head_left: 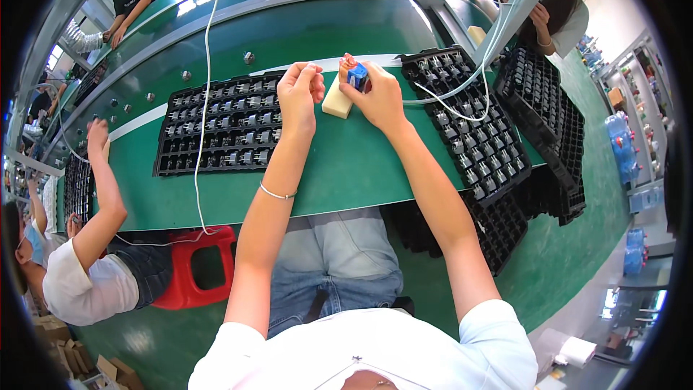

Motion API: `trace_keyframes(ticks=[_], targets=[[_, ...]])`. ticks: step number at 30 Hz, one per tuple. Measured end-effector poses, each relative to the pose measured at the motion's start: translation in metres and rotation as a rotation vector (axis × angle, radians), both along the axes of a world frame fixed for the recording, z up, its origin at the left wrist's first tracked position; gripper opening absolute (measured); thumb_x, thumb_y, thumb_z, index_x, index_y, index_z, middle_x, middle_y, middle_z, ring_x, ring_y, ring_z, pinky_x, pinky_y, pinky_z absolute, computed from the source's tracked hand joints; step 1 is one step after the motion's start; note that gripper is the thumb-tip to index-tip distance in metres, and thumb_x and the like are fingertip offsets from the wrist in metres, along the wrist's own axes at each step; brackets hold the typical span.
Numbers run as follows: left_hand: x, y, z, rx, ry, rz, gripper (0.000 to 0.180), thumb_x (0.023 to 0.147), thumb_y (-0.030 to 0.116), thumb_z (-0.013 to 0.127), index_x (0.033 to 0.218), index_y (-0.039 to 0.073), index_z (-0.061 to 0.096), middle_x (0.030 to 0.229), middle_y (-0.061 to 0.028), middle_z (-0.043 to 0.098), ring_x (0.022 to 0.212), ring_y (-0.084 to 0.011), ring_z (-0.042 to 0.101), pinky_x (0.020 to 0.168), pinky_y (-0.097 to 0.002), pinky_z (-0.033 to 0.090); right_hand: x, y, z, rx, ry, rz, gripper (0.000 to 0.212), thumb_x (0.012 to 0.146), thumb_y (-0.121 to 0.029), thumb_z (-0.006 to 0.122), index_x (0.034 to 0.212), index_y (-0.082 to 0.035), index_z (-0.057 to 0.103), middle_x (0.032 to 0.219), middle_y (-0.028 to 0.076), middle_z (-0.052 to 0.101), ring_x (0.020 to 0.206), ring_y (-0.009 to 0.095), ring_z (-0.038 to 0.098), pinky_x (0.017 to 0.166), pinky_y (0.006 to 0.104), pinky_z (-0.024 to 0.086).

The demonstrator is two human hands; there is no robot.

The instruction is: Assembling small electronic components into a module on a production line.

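Observation:
My right hand [378, 98] is closed around a small blue object [357, 75] with a reddish-orange part at its upper left; its exact kind does not show. A cream-coloured block [337, 101] lies on the green table just below that hand. To the left, my left hand [299, 94] is raised with thumb and fingers pinched together. Anything between those fingertips is too small to make out. Beside it lies a black compartment tray [160, 157] holding rows of small grey parts with metal pins. A similar filled black tray [473, 190] sits to the right of my right hand.
More black trays [534, 90] are stacked at the right, some below table height [498, 231]. A white cable [204, 101] hangs across the left tray. Small metal parts [248, 58] stand on the far green belt. A co-worker [94, 274] sits left by a red stool [195, 274].

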State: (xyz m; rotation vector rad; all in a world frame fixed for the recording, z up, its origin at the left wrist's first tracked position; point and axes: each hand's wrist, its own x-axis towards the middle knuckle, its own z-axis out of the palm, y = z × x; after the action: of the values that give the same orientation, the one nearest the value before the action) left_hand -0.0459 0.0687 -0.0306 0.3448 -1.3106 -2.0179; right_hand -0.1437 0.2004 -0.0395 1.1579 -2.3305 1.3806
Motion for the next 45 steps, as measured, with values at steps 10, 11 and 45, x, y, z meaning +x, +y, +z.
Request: trace_keyframes(ticks=[10,11,45], targets=[[0.001,0.000,-0.003,0.043,0.024,0.032,0.016,0.096,0.011,0.056,0.084,0.005,0.063,0.065,0.0007,0.056,0.051,-0.0068,0.050,0.046,-0.0208,0.035,-0.002,-0.006,-0.005,0.065,0.158,-0.028,0.040,0.075,-0.036,0.078,0.092,-0.001,0.068,0.087,0.014,0.067,0.082,0.030,0.066,0.073,0.0396,0.052],[0.002,-0.001,0.000,0.045,0.027,0.028,0.016,0.096,0.011,0.056,0.084,0.005,0.063,0.065,0.0007,0.056,0.051,-0.0068,0.050,0.046,-0.0208,0.035,-0.005,-0.006,-0.005,0.031,0.189,-0.039,0.041,0.075,-0.036,0.078,0.092,-0.001,0.069,0.088,0.014,0.068,0.083,0.031,0.066,0.074,0.0400,0.053],[0.198,-0.099,0.016,-1.449,-1.236,0.253,0.043,0.081,0.039,0.074,0.070,-0.001,0.067,0.069,-0.0182,0.066,0.067,-0.0339,0.066,0.064,-0.0434,0.052,-0.002,-0.001,0.001,0.052,0.076,-0.027,0.037,0.076,-0.031,0.078,0.099,-0.003,0.070,0.089,0.010,0.068,0.083,0.029,0.066,0.074,0.0387,0.052]])
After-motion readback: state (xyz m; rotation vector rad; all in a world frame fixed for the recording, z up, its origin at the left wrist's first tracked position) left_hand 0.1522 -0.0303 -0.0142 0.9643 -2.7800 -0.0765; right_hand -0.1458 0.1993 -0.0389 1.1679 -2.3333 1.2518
